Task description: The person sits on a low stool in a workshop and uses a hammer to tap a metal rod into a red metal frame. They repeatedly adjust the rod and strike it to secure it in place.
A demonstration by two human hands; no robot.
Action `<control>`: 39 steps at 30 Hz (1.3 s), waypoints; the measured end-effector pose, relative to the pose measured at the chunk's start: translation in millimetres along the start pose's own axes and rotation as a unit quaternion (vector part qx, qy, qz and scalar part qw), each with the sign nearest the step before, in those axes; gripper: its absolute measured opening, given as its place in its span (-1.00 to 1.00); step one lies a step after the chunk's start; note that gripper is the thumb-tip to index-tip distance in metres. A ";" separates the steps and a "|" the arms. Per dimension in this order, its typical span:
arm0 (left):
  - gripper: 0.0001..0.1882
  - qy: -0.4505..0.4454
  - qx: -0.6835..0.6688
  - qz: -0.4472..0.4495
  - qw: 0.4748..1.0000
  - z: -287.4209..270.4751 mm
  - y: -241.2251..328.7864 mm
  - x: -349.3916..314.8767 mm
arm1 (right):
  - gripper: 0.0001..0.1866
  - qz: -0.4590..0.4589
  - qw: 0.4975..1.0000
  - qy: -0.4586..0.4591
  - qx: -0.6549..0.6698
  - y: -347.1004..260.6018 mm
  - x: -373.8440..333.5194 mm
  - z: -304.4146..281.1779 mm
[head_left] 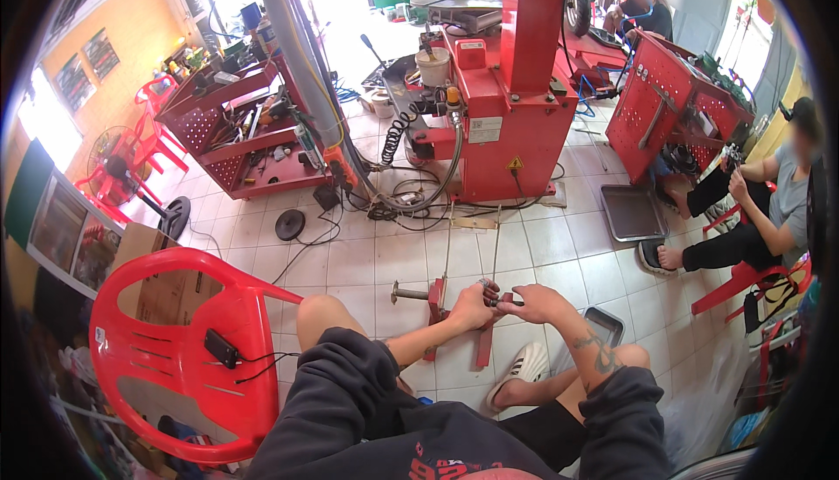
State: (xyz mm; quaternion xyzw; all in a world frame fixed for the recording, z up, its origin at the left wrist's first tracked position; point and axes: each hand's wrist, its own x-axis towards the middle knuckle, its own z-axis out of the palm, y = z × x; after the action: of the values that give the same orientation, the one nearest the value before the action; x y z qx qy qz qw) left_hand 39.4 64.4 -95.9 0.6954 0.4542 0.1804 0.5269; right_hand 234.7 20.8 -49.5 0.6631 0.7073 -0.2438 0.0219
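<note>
My left hand (473,308) and my right hand (537,303) are close together in front of my knees, fingers closed around a small dark metal part (507,303). Its exact kind is too small to make out, and my fingers cover much of it. Just below and to the left of the hands, a red metal stand (435,310) rests on the tiles, with a bolt-like metal shaft (407,292) sticking out to its left. A red leg (483,349) of this stand shows under my right hand.
A red plastic chair (188,275) is at my left, with a black phone-like device (221,348) on it. Ahead are a red machine (489,122) and a tool cart (271,187). A dark tray (633,214) lies near a seated person (769,200) at right.
</note>
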 end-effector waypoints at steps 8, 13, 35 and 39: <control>-0.40 0.002 -0.025 0.035 0.999 5.9 1.9 3.9 | -0.28 0.020 0.998 0.036 -0.041 -15.9 -11.6 -26.7; -0.40 -0.003 -0.008 0.047 0.999 6.3 -5.2 9.8 | -0.28 -0.058 0.973 0.204 -0.091 3.4 -1.9 7.5; -0.65 -0.066 0.060 0.022 0.996 2.6 -14.2 15.9 | -0.18 0.074 0.997 -0.032 -0.011 -11.3 15.6 -9.2; -0.57 -0.078 0.047 -0.004 0.996 8.5 -26.1 19.8 | -0.16 0.067 0.996 -0.017 -0.057 -20.0 3.6 -24.8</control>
State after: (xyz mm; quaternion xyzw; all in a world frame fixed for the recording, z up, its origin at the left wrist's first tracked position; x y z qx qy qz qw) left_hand 44.4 76.7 -127.1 0.7291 0.4228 0.1021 0.5284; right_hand 222.5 33.3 -22.6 0.7027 0.6734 -0.2123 0.0875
